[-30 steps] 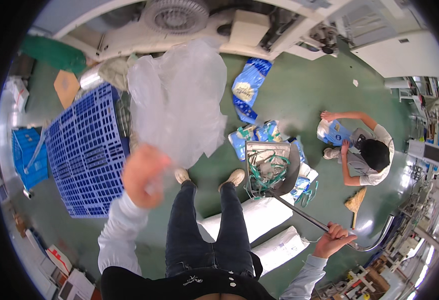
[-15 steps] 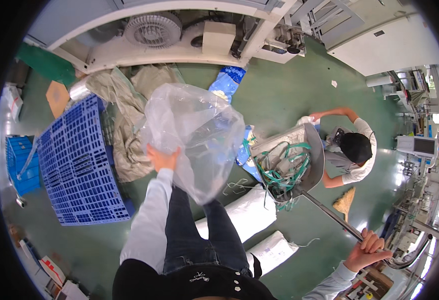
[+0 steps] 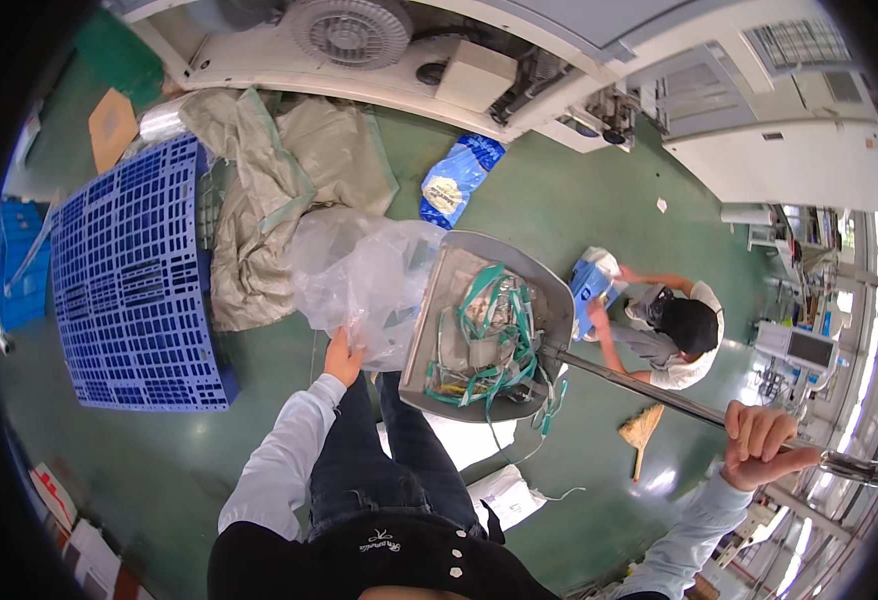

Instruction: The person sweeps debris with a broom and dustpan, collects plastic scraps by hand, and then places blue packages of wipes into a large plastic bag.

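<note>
Left grip: left hand point(image 3: 342, 357) closed on the edge of one clear plastic bag point(image 3: 364, 280), fingers curled into the film.
Right grip: right hand point(image 3: 762, 446) wrapped tight round the long metal handle point(image 3: 659, 398) of one shovel-like metal dustpan point(image 3: 489, 325), at about 4 o'clock in view.
Bag: crumpled, mouth toward 3 o'clock, touching the dustpan's left rim; near centre, above the person's legs.
Dustpan: one, held up and tilted, pan end at centre, handle running out toward 4 o'clock.
Load: tangle of green plastic strapping point(image 3: 489, 330) with bits of scrap lying in the pan, some strands hanging over its lower edge.
Floor: green floor point(image 3: 549, 210); two white sacks point(image 3: 504, 490) by the feet, toward 6 o'clock.
Pallet: one blue plastic pallet point(image 3: 129, 290) at 9 o'clock.
Cloth: heap of grey-green sacking point(image 3: 279, 180) at 11 o'clock, just beside the pallet.
Blue bag: one blue printed bag point(image 3: 456, 180) lying at 12 o'clock.
Other person: one, crouching point(image 3: 674, 335) at 3 o'clock, both hands on a blue-and-white bag point(image 3: 589, 285).
Broom: one straw broom head point(image 3: 641, 430) on the floor beneath the handle.
</note>
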`<state>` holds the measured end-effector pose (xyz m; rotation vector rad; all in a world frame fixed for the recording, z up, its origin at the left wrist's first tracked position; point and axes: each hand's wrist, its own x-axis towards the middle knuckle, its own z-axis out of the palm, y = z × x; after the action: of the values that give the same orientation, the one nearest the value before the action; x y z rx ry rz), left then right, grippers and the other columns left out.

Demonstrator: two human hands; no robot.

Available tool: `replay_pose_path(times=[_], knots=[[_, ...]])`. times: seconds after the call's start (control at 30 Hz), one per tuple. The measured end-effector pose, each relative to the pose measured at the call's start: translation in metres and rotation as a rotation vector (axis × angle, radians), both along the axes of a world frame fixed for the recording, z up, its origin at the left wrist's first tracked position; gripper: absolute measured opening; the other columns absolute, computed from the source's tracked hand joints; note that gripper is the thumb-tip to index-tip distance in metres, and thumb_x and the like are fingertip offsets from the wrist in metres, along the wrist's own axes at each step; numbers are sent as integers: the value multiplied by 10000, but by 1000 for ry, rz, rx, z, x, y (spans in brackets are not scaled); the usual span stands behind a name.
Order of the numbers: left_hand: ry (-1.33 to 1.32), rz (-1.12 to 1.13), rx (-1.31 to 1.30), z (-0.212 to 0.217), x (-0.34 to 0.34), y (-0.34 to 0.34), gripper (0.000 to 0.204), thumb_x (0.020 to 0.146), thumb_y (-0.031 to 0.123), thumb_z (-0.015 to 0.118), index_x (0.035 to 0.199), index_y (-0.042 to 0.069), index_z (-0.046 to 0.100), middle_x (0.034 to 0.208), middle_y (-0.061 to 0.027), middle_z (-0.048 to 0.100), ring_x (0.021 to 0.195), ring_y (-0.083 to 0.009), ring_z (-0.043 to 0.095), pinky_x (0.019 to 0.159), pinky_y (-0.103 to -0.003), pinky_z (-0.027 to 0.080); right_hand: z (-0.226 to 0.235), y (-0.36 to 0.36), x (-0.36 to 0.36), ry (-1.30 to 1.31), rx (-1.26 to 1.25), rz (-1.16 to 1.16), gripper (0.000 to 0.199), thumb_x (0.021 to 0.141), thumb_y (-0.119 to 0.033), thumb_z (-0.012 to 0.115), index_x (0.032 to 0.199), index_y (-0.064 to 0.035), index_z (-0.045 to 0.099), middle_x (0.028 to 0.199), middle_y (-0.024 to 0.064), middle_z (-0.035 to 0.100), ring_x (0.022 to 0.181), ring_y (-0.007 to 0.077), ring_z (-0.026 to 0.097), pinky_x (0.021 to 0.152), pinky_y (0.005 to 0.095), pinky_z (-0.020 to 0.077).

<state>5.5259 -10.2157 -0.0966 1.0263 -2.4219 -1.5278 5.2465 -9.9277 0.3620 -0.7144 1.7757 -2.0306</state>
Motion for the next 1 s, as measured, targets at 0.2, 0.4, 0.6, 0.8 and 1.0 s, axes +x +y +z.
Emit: replay_pose_path(times=[0.2,0.4,0.6,0.8,1.0], knots=[[-23,276,246,26,-10,-28,391,899,304,487,1175,30,525,1083,-203,582,970,-311,575,828,-363,435,1,-69,-17,-76,12,310,626,801,-679,412,470,-163,285,363,-70,291,287,76,355,354,237,243],[-40,171,459,67,-54,-41,398,923,360,410,1084,45,592,954,-214,579,886,-349,577,761,-416,453,-20,-120,-20,-129,25,459,633,792,-697,391,473,-165,265,368,-75,268,290,74,256,364,247,233],[53,-477,66,102,-57,-20,368,928,361,387,1057,81,588,978,-184,540,832,-393,544,737,-445,440,-35,-162,-24,-157,97,545,650,786,-721,325,495,-142,277,395,-57,265,327,94,242,420,293,284],[156,-717,329,109,-9,0,364,934,357,387,1079,71,561,959,-191,546,869,-412,526,770,-448,429,-34,-212,-31,-169,135,468,633,865,-664,225,520,-135,266,416,-42,247,347,96,209,427,290,290],[-198,-659,354,143,14,12,746,919,332,420,1414,139,-104,954,-322,565,864,-409,587,805,-442,452,-30,-238,-19,-209,189,450,567,925,-548,314,540,-132,315,429,-37,263,364,89,246,402,290,282]])
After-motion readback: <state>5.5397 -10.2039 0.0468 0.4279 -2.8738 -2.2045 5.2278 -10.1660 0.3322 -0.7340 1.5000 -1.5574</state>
